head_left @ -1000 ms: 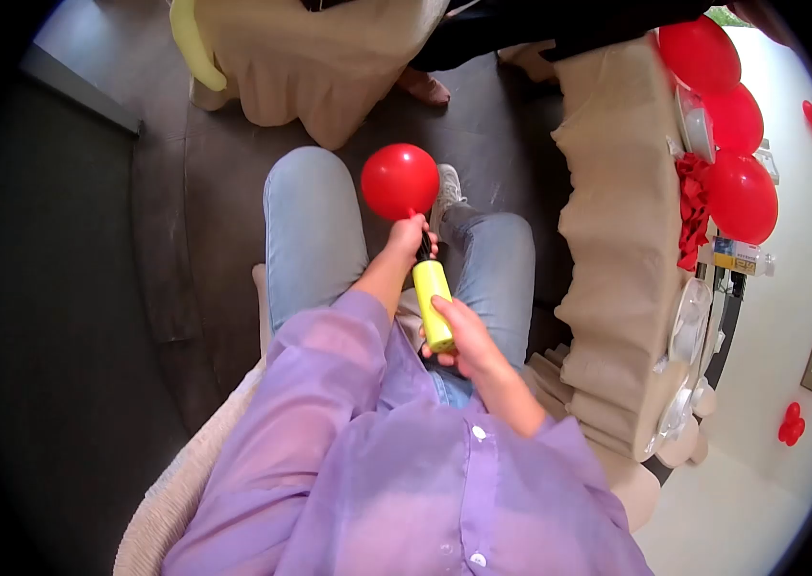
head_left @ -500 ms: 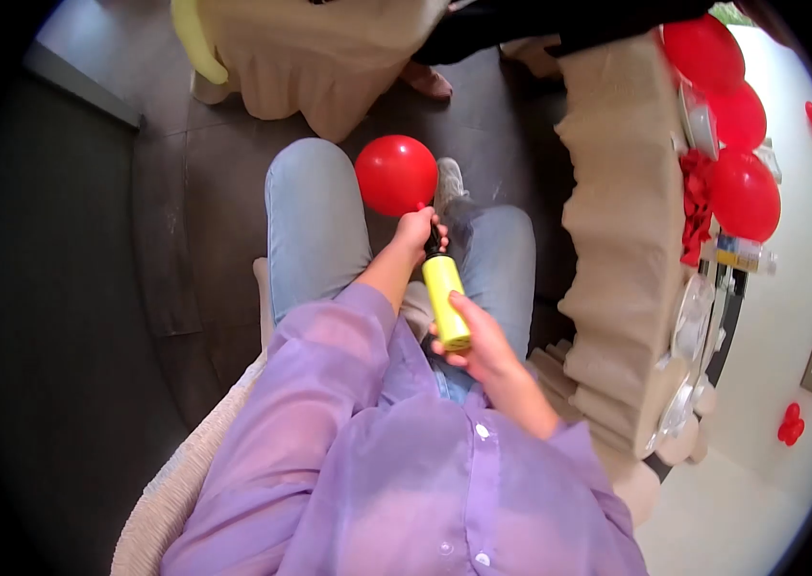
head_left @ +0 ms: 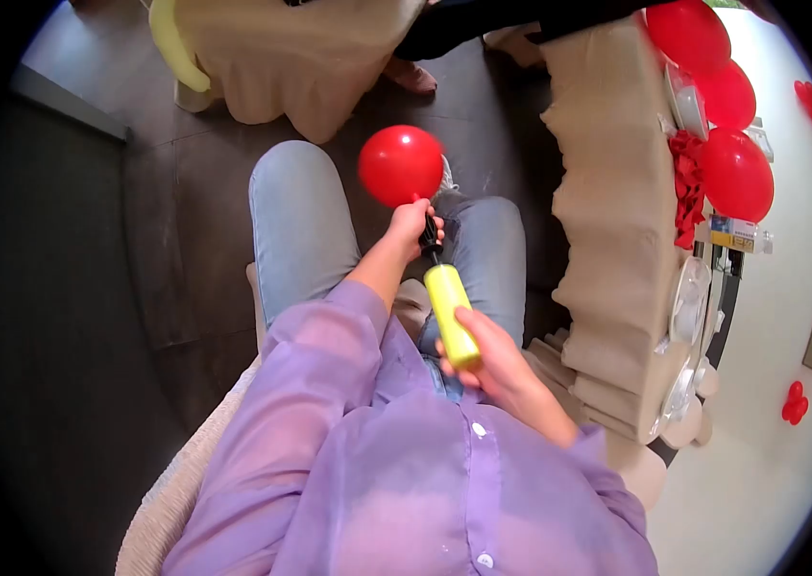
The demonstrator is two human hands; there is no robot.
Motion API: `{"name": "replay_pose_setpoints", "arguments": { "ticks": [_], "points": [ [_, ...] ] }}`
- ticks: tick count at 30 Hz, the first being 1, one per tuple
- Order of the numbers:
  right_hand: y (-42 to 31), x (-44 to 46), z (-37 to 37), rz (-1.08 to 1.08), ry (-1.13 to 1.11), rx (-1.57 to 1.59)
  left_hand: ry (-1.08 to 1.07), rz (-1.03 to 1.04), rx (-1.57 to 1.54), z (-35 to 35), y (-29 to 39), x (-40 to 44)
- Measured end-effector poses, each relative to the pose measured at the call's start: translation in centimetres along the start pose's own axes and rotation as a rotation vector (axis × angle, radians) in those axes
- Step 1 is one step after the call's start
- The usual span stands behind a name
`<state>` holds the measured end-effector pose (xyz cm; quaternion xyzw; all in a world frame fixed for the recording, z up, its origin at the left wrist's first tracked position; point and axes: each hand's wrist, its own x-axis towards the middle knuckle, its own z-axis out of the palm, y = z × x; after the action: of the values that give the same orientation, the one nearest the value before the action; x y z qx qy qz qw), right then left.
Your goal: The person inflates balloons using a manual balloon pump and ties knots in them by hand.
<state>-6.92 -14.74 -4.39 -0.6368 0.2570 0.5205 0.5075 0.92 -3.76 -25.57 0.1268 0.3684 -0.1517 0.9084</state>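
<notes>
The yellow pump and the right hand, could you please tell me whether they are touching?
Touching: the head view shows the right hand gripping the yellow pump around its nearer end.

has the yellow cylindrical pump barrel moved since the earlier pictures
Yes. Judged against the beige cloth-draped table at the right, the barrel has shifted rightward, nearer to it, and a little down the view.

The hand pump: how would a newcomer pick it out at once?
Start at the wearer's purple shirt, then look up between the jeans-clad knees. There the right hand grips the pump by its yellow barrel, with the left hand at its black end. Unlike the round red balloon beyond, it is straight and yellow.
</notes>
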Motion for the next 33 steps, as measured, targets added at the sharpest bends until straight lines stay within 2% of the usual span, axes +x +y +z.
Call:
{"name": "replay_pose_setpoints", "arguments": {
  "ticks": [2, 4, 5, 7, 10, 13, 15, 17, 19, 20, 21, 22, 23, 25, 28, 31, 33],
  "points": [
    [1.1, -2.4, -0.9, 0.068, 0.006, 0.014, 0.047, 0.028, 0.021, 0.1, 0.0, -0.2],
    [2.7, -2.8, -1.4, -0.085, 0.109, -0.085, 0.076, 0.038, 0.011, -0.6, 0.2, 0.2],
    [2.3, -1.7, -1.7, -0.085, 0.102, -0.089, 0.056, 0.034, -0.017, -0.8, 0.2, 0.3],
    [0.6, 1.9, -1.6, -0.026, -0.062, -0.175, 0.030, 0.024, -0.027, -0.7, -0.1, 0.3],
    [-0.4, 6.4, 0.1, -0.070, 0.015, -0.191, 0.018, 0.040, 0.029, -0.8, 1.1, 0.4],
    [0.5, 1.2, 0.0, -0.036, -0.005, -0.005, 0.055, 0.005, 0.053, 0.1, 0.5, 0.0],
    [2.1, -2.5, -0.1, 0.003, 0.101, 0.086, 0.083, 0.018, 0.054, 0.2, 0.1, 0.3],
    [1.8, -3.4, -0.1, 0.008, 0.155, 0.065, 0.077, 0.001, 0.020, 0.3, 0.4, 0.4],
    [0.3, -0.5, -0.5, -0.047, 0.054, -0.006, 0.063, 0.035, 0.044, 1.1, 1.6, 0.2],
    [-0.3, 1.4, -0.9, -0.086, -0.024, -0.070, -0.035, 0.061, 0.076, 2.2, 2.6, -0.3],
    [-0.5, 3.8, -0.6, -0.269, -0.042, -0.140, -0.134, 0.083, 0.103, 3.5, 3.4, -0.9],
    [-1.0, 5.4, 0.4, -0.374, 0.052, -0.173, -0.137, 0.179, 0.231, 5.2, 4.7, -1.5],
    [-1.8, 5.1, 0.7, -0.398, 0.045, -0.174, -0.148, 0.154, 0.215, 6.4, 6.6, -2.3],
    [-3.1, 3.0, 1.7, -0.398, -0.012, -0.012, -0.131, 0.169, 0.280, 7.5, 7.9, -2.6],
    [-0.9, -3.7, 1.3, -0.365, -0.010, 0.007, -0.129, 0.185, 0.200, 8.0, 8.7, -2.6],
    [0.6, -5.6, 0.8, -0.342, -0.020, -0.013, -0.145, 0.151, 0.158, 8.7, 7.2, -3.3],
    [0.3, -4.6, 0.7, -0.348, -0.016, -0.019, -0.275, 0.188, 0.090, 9.3, 5.7, -4.9]
  ]
}}
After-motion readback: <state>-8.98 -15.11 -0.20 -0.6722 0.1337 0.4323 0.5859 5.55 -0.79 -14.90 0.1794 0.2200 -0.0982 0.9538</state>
